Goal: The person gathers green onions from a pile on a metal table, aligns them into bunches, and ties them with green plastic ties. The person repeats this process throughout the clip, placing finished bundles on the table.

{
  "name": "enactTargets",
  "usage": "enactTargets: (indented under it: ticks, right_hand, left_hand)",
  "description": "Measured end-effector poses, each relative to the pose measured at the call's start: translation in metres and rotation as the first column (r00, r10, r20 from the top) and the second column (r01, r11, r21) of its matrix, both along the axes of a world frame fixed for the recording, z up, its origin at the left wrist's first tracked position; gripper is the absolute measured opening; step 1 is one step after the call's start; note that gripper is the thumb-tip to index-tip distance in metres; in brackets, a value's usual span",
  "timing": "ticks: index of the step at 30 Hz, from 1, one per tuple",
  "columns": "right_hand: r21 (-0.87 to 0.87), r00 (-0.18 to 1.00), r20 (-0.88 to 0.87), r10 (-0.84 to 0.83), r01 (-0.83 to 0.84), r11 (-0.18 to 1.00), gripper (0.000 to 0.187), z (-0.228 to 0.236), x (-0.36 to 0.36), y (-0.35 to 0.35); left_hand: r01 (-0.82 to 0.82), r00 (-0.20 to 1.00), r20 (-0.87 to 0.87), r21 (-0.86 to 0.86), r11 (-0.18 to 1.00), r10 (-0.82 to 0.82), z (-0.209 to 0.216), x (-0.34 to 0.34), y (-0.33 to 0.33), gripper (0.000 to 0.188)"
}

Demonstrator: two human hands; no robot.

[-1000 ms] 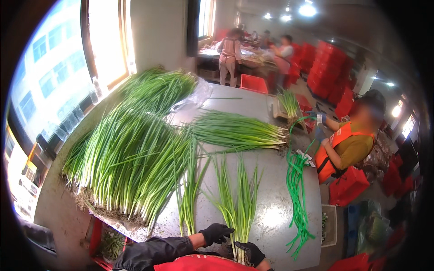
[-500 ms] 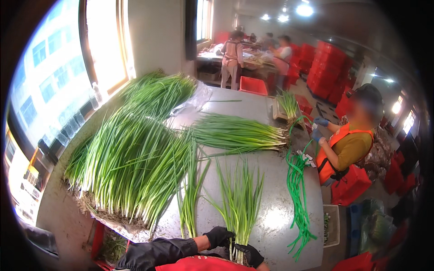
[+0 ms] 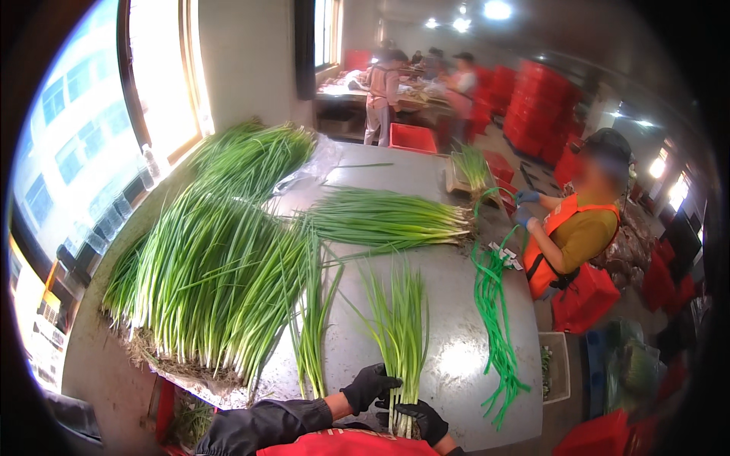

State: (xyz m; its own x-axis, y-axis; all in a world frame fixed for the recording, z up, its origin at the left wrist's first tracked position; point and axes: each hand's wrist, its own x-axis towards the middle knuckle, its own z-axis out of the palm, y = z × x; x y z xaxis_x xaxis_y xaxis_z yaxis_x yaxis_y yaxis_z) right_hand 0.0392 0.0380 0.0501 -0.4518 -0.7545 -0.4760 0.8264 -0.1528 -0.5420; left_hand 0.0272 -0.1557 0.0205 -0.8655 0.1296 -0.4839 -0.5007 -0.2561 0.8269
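Observation:
My right hand [image 3: 427, 420], in a black glove, is closed around the white lower stalks of a bunch of green onions [image 3: 403, 334], just above the roots. My left hand [image 3: 370, 388], also black-gloved, pinches stalks at the left side of the same bunch. Its leaves point away from me over the metal table. To the left, a few loose green onions [image 3: 308, 342] lie beside a big heap of green onions [image 3: 205, 281] with muddy roots. A sorted row of green onions [image 3: 388, 218] lies crosswise farther back, roots to the right.
Green ties [image 3: 494, 319] hang along the right part of the metal table [image 3: 464, 353]. Across its right edge a co-worker in an orange apron [image 3: 566, 235] handles a green tie near a scale with green onions [image 3: 471, 171]. Red crates [image 3: 585, 296] stand behind.
My view has shifted slightly, so the scene sits a little farther left. My left hand has risen a little along the bunch, which stays in my right hand. The co-worker still handles the tie.

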Motion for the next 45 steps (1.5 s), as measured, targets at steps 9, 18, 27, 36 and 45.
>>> enactTargets:
  ticks: [9, 18, 27, 36, 45]
  right_hand:
    - [0.011, 0.986, 0.164, 0.005, -0.007, 1.000, 0.047, -0.064, 0.006, 0.009]
    - [0.126, 0.997, -0.007, -0.081, 0.081, 0.989, 0.038, -0.047, 0.005, 0.023]
    - [0.125, 0.959, 0.149, -0.239, 0.222, 0.967, 0.033, -0.050, 0.016, 0.042]
    - [0.154, 0.962, 0.148, -0.230, 0.207, 0.966, 0.035, -0.071, 0.025, 0.062]
    - [0.088, 0.945, 0.211, -0.250, 0.236, 0.968, 0.026, -0.080, 0.027, 0.077]
  left_hand:
    - [0.278, 0.913, -0.180, -0.380, 0.882, -0.366, -0.063, 0.009, -0.019, 0.022]
    - [-0.021, 1.000, 0.009, 0.057, 0.998, 0.020, -0.010, -0.029, -0.031, 0.022]
    - [-0.116, 0.959, -0.269, -0.101, 0.988, 0.086, 0.044, -0.078, -0.056, 0.024]
    - [-0.165, 0.849, -0.512, -0.496, 0.852, -0.133, 0.038, -0.096, -0.115, 0.017]
    - [-0.233, 0.898, -0.337, 0.184, 0.955, 0.284, 0.030, -0.095, -0.136, 0.023]
